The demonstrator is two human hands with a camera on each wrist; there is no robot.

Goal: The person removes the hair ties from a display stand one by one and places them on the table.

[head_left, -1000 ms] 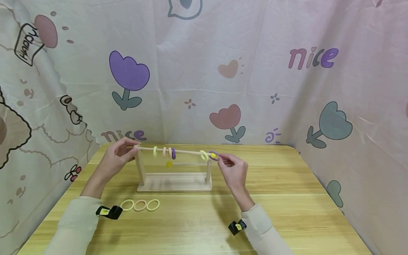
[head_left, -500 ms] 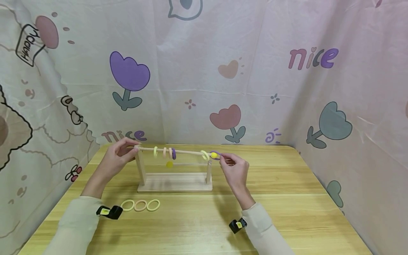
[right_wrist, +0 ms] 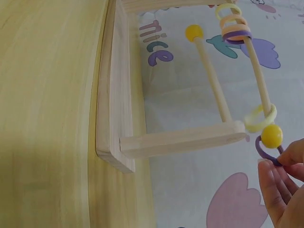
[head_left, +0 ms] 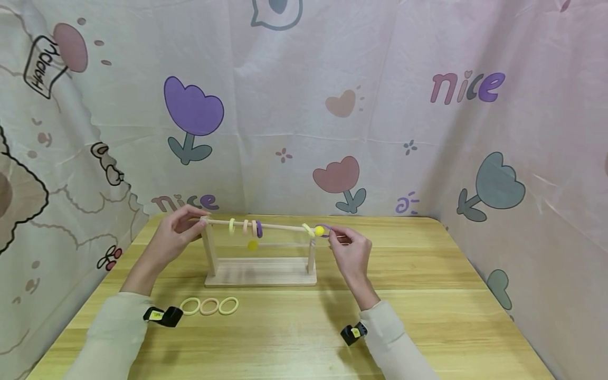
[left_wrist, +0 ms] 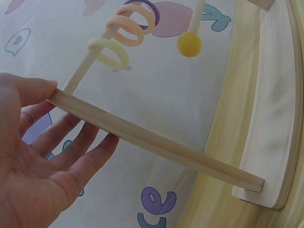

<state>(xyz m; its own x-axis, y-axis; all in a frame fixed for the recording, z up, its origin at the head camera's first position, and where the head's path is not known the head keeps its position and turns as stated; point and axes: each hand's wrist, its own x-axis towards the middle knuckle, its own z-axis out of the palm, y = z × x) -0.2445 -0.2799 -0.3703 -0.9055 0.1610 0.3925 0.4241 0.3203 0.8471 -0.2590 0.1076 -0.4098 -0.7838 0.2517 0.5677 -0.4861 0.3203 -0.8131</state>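
My left hand point(head_left: 174, 236) grips the top of the left post point(left_wrist: 142, 138) of a wooden stand, thumb on the end and fingers behind. My right hand point(head_left: 352, 253) pinches a purple ring point(right_wrist: 261, 151) between thumb and fingers. That ring overlaps the yellow ball point(right_wrist: 272, 136) on the right end of the upper rod point(head_left: 280, 227). Just left of the ball, a pale yellow ring point(right_wrist: 254, 124) hangs tilted on the rod. Farther left on the rod are another pale yellow ring point(head_left: 231, 226), two peach rings point(head_left: 245, 227) and a purple ring point(head_left: 259, 229).
Three loose rings, two yellow point(head_left: 229, 305) and one peach point(head_left: 209, 306), lie on the wooden table point(head_left: 285, 338) before the stand's base point(head_left: 261, 272). A lower rod with a yellow ball point(head_left: 253, 245) reaches left from the right post point(right_wrist: 183, 142). Printed cloth hangs behind.
My right hand has shifted slightly right, drawing the purple ring a little outward over the ball. The pale yellow ring beside the ball has swung and tilted. My left hand keeps its place.
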